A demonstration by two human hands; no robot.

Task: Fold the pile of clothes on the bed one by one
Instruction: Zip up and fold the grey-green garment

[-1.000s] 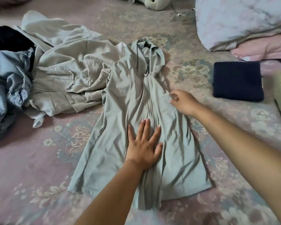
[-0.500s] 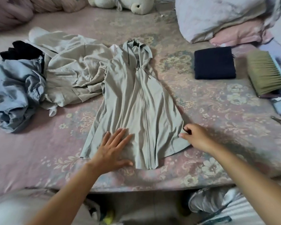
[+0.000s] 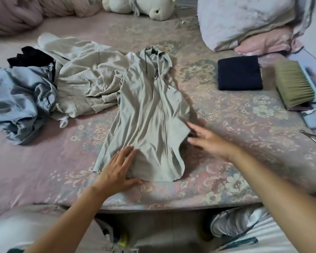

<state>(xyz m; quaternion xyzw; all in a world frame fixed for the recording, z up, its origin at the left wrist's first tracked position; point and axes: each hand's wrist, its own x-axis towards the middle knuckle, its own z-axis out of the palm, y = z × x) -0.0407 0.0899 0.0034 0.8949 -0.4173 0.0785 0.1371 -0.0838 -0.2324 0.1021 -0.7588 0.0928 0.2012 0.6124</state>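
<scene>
— Pink floral bedspread (image 3: 226, 125); what lies mid-bed?
— One pale grey-green zip-front hooded top (image 3: 150, 110), laid flat, crumpled pile (image 3: 49, 84) at its nine o'clock.
— Which step?
— Smoothing, I'd judge; next a side folds inward.
— Hands?
— Left hand (image 3: 117, 170) flat, fingers straight, pressing the hem at seven o'clock. Right hand (image 3: 206, 139) spread wide at four o'clock, touching the edge, gripping nothing.

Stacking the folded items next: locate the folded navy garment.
The folded navy garment lies on the bed's right side, between the grey zip-up top and the brush, below the pillows.
</scene>
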